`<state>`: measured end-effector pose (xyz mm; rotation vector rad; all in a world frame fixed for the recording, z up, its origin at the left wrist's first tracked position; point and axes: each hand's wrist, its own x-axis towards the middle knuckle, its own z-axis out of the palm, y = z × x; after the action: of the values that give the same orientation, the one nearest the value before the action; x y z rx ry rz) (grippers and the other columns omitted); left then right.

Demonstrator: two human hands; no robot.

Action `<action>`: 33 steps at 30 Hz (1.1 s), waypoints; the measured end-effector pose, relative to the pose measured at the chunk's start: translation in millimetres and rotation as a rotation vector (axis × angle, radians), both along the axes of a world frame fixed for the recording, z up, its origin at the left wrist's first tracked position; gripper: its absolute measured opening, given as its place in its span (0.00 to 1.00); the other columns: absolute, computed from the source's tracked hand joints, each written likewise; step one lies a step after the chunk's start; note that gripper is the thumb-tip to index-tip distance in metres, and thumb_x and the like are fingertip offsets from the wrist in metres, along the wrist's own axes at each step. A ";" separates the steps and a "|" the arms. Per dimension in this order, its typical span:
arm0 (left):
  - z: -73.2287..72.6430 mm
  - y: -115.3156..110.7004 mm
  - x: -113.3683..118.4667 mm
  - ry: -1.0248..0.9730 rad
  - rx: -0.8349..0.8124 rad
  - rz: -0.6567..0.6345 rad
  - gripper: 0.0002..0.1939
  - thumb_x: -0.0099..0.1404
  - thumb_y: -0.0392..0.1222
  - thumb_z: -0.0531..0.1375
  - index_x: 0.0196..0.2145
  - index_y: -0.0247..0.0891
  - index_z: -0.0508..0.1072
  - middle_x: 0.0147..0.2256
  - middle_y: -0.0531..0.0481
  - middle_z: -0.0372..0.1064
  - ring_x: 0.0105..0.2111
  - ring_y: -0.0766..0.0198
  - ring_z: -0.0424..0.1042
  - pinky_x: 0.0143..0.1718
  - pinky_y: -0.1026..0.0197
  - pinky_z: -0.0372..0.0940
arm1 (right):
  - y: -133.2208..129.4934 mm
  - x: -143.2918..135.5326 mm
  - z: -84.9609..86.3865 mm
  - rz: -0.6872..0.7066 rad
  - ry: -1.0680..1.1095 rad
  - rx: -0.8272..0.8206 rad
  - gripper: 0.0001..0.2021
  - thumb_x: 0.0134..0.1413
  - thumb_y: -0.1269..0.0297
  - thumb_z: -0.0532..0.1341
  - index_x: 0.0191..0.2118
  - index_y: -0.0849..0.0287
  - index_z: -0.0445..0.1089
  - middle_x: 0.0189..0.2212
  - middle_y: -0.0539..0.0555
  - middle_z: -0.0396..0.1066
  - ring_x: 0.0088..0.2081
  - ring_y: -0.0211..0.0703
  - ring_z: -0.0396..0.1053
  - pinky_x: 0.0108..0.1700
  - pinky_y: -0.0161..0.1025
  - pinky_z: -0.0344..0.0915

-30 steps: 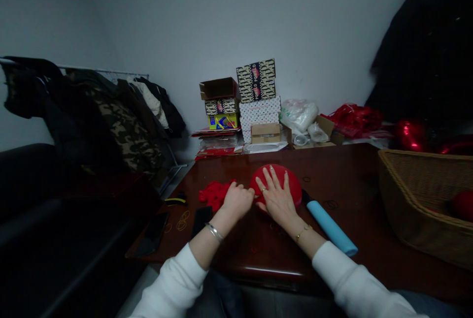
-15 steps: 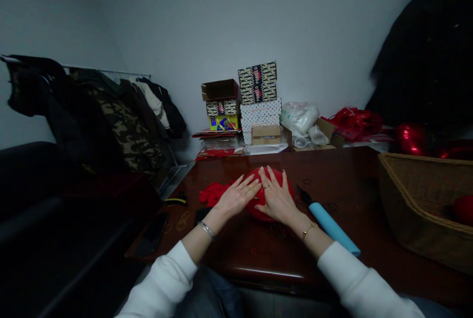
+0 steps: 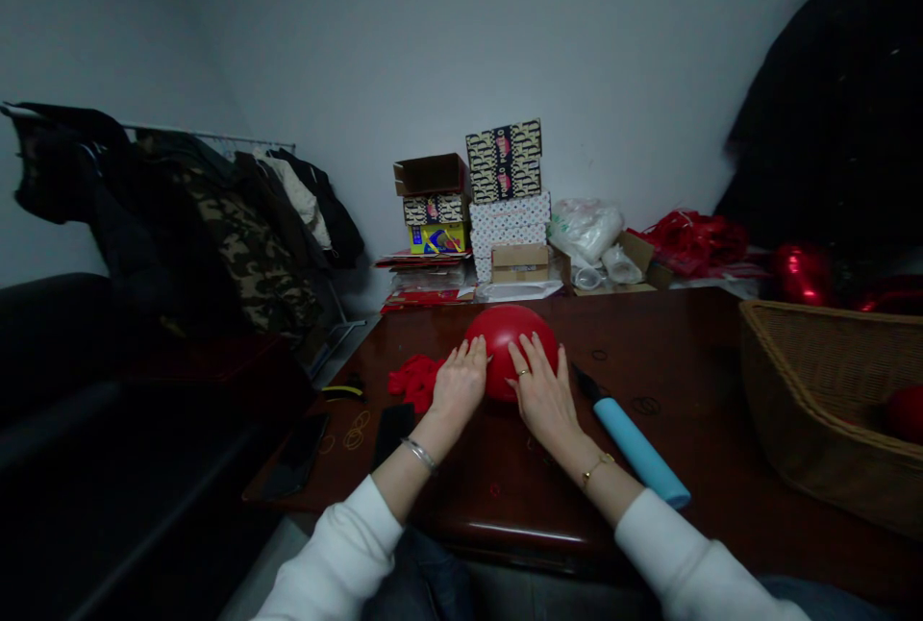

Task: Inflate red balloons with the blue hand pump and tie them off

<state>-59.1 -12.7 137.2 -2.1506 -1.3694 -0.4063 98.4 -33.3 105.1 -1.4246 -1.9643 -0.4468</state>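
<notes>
A round red balloon (image 3: 511, 328) rests on the dark wooden table (image 3: 433, 491) in front of me. My left hand (image 3: 461, 381) lies against its near left side, fingers stretched forward. On its near right side my right hand (image 3: 542, 390) touches it with spread fingers. Red crumpled pieces (image 3: 416, 379) lie just left of my left hand. A light blue pump (image 3: 641, 450) with a black nozzle sits right of my right hand. The balloon's underside and neck are hidden.
A wicker basket (image 3: 785, 390) holding a red ball stands at the right. Two dark phones, rubber bands (image 3: 356, 431) and a yellow-black tool (image 3: 343, 392) lie at the left. Stacked boxes (image 3: 509, 236) and plastic bags (image 3: 587, 229) line the back; clothes hang left.
Both hands have drawn back and apart, from the balloon's top to its near sides. More of the balloon shows, and it stands taller. The pump has shifted slightly left and toward me.
</notes>
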 end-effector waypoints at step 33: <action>-8.4 1.6 -8.9 -0.085 0.036 -0.075 0.23 0.70 0.40 0.44 0.59 0.30 0.60 0.56 0.34 0.61 0.54 0.56 0.65 0.49 0.56 0.66 | -6.2 8.3 -12.3 0.008 0.062 -0.104 0.30 0.56 0.68 0.53 0.64 0.63 0.46 0.64 0.63 0.46 0.65 0.52 0.41 0.62 0.62 0.40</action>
<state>-67.9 -11.0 128.9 -2.1820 -1.3199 -0.5532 106.7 -39.5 92.8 -1.4770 -1.9672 -0.2964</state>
